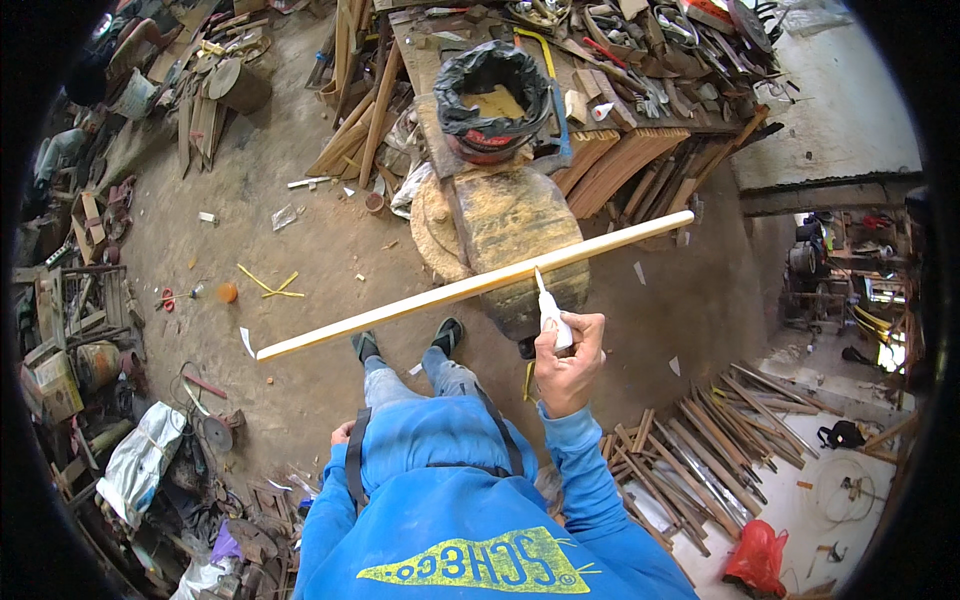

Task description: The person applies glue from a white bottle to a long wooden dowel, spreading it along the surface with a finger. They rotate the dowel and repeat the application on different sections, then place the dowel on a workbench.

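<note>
My right hand (570, 365) is closed around a small white squeeze bottle (553, 322). The bottle's thin pointed nozzle is up against the near edge of a long pale wooden strip (470, 288), or very close to it. The strip slants across the view, over a dark, sawdust-dusted rounded block (520, 225); whether it rests there I cannot tell. My left hand (343, 432) hangs low beside my hip, away from the strip. The sleeve and the hip hide most of its fingers, so its grip cannot be made out.
A black-lined bucket (492, 105) with sawdust stands beyond the block, by a cluttered workbench (425, 60). Many wooden sticks (700, 460) lie at lower right near a red plastic bag (757, 555). Scrap and a white sack (142, 462) crowd the left side.
</note>
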`<state>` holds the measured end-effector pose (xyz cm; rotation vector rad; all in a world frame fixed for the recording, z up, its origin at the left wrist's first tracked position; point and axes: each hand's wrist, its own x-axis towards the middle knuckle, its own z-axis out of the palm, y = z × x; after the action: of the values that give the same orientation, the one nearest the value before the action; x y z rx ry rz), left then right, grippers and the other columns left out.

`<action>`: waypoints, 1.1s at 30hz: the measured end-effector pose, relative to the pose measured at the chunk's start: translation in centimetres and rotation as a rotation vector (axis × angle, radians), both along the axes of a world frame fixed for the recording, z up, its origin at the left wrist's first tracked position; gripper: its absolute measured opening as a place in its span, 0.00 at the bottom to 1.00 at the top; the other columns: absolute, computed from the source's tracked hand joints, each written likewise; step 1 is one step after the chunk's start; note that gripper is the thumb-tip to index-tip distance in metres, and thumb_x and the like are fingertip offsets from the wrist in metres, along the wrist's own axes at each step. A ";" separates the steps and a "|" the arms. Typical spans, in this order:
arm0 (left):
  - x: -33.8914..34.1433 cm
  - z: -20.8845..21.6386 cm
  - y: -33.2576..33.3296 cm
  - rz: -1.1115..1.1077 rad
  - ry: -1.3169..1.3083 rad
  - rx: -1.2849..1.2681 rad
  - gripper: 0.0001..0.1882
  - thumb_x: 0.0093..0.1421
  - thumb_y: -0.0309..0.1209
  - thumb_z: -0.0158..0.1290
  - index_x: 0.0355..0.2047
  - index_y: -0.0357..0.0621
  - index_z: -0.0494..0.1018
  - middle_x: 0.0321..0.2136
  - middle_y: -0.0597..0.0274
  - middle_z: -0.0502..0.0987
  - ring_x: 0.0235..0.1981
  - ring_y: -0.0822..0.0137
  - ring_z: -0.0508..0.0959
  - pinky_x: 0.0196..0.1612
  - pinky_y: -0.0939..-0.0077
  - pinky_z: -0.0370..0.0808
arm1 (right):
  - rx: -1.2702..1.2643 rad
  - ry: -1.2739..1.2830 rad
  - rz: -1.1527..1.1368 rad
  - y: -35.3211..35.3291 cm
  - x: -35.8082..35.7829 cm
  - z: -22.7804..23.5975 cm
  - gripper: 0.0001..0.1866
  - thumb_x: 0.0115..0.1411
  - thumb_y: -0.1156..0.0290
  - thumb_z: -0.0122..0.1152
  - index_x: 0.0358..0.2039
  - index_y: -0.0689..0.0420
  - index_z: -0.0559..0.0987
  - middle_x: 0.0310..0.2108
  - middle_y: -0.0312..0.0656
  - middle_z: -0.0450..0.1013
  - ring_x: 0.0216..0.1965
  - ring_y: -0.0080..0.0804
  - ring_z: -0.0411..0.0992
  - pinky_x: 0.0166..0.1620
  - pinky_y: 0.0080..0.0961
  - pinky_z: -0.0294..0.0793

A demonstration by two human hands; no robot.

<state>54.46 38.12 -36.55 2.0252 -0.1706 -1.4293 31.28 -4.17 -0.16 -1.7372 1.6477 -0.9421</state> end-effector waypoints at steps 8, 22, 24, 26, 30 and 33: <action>-1.4 -1.6 -1.4 0.036 0.011 0.053 0.20 0.52 0.30 0.62 0.46 0.36 0.78 0.36 0.61 0.82 0.37 0.71 0.79 0.43 0.78 0.74 | 0.028 0.003 -0.039 -2.1 -2.4 0.4 0.12 0.57 0.74 0.60 0.38 0.62 0.69 0.23 0.49 0.73 0.24 0.31 0.75 0.28 0.27 0.73; -3.3 0.2 -4.3 0.033 -0.013 0.045 0.17 0.54 0.27 0.61 0.45 0.38 0.79 0.35 0.66 0.81 0.35 0.74 0.78 0.42 0.80 0.74 | 0.003 -0.011 -0.108 -5.9 -6.5 0.0 0.10 0.57 0.74 0.58 0.37 0.62 0.68 0.25 0.50 0.74 0.25 0.30 0.76 0.28 0.27 0.73; -3.7 0.8 -4.8 -0.007 -0.059 0.049 0.17 0.55 0.26 0.61 0.45 0.37 0.78 0.35 0.65 0.81 0.35 0.73 0.78 0.42 0.79 0.74 | -0.025 -0.010 -0.108 -6.6 -7.0 -0.1 0.10 0.57 0.75 0.58 0.37 0.62 0.68 0.25 0.49 0.74 0.25 0.29 0.76 0.28 0.26 0.74; -4.0 0.8 -5.2 0.032 -0.017 0.030 0.17 0.55 0.25 0.61 0.46 0.36 0.78 0.35 0.65 0.80 0.36 0.73 0.78 0.43 0.79 0.74 | -0.046 -0.019 -0.117 -7.2 -7.5 -0.2 0.10 0.57 0.75 0.58 0.37 0.62 0.68 0.24 0.48 0.74 0.25 0.28 0.75 0.28 0.26 0.74; -4.6 0.0 -5.1 0.011 -0.029 0.042 0.17 0.56 0.29 0.60 0.46 0.39 0.79 0.36 0.63 0.82 0.37 0.72 0.78 0.43 0.77 0.75 | -0.034 -0.042 -0.134 -8.2 -8.5 -0.2 0.10 0.57 0.76 0.58 0.37 0.63 0.68 0.25 0.48 0.74 0.26 0.28 0.75 0.29 0.25 0.74; -5.2 -0.7 -4.8 0.026 -0.015 -0.002 0.16 0.56 0.31 0.59 0.45 0.40 0.79 0.35 0.62 0.82 0.37 0.71 0.78 0.43 0.76 0.75 | -0.026 -0.047 -0.156 -8.9 -9.3 -0.2 0.10 0.57 0.76 0.58 0.37 0.63 0.68 0.26 0.48 0.74 0.26 0.27 0.75 0.29 0.25 0.74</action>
<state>49.28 33.33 -37.29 2.0300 -0.1514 -1.3975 22.00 -13.05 -0.36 -1.6090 1.7678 -1.0717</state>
